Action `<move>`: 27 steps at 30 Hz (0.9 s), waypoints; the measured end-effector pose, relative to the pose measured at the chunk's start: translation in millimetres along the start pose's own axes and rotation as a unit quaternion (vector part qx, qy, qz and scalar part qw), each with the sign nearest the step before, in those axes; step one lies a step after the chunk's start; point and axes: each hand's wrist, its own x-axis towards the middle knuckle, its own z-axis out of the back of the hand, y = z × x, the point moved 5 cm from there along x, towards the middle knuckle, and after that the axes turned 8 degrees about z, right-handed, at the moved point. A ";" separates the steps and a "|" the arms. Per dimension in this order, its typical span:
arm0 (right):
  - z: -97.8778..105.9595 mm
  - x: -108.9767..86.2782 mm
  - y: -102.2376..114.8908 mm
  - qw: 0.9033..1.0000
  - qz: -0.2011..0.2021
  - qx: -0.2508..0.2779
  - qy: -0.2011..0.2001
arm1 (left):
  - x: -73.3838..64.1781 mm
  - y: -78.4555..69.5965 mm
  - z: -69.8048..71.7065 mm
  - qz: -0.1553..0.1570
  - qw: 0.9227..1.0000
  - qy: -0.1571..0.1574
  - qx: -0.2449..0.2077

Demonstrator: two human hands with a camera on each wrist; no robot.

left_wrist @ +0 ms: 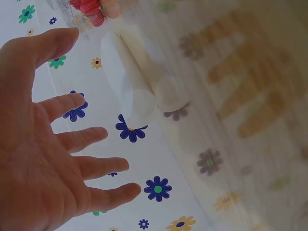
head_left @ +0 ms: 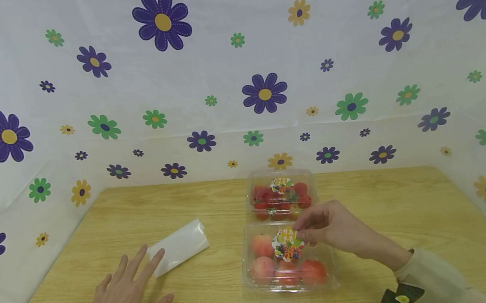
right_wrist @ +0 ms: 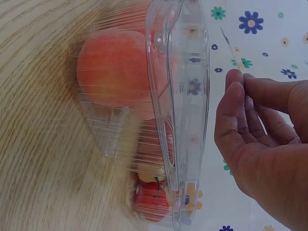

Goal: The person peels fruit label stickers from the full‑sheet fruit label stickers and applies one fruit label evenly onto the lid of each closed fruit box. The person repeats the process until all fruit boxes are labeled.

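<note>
A colourful round fruit sticker (head_left: 283, 252) is pinched between the thumb and fingers of my right hand (head_left: 342, 230). In the right wrist view the sticker (right_wrist: 233, 49) shows edge-on, apart from the lid. Under it sits a closed clear plastic box (head_left: 268, 289) of peaches (head_left: 263, 270). My left hand (head_left: 118, 298) is spread over the table on the left, holding nothing. Just beyond its fingertips lies a glossy white sheet (head_left: 182, 247), curled at its far end; whether the fingers touch it, I cannot tell.
Behind the peaches stands a second clear box (head_left: 250, 183) of red fruit like strawberries, with a similar sticker (head_left: 281, 185) on its lid. Flower-printed white cloth (head_left: 216, 70) borders the wooden table (head_left: 173, 203) at the back and both sides.
</note>
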 end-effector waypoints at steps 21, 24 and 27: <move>-3.4 0.2 -4.6 1.000 -0.003 -0.008 0.003 | -0.7 1.6 -2.7 -0.007 1.000 -0.001 0.011; -3.6 0.3 -5.0 1.000 -0.003 -0.011 0.003 | -0.9 1.4 -2.8 -0.007 1.000 0.000 0.009; -3.8 0.3 -5.1 1.000 -0.003 -0.015 0.002 | -1.2 1.3 -2.8 -0.006 1.000 -0.001 0.007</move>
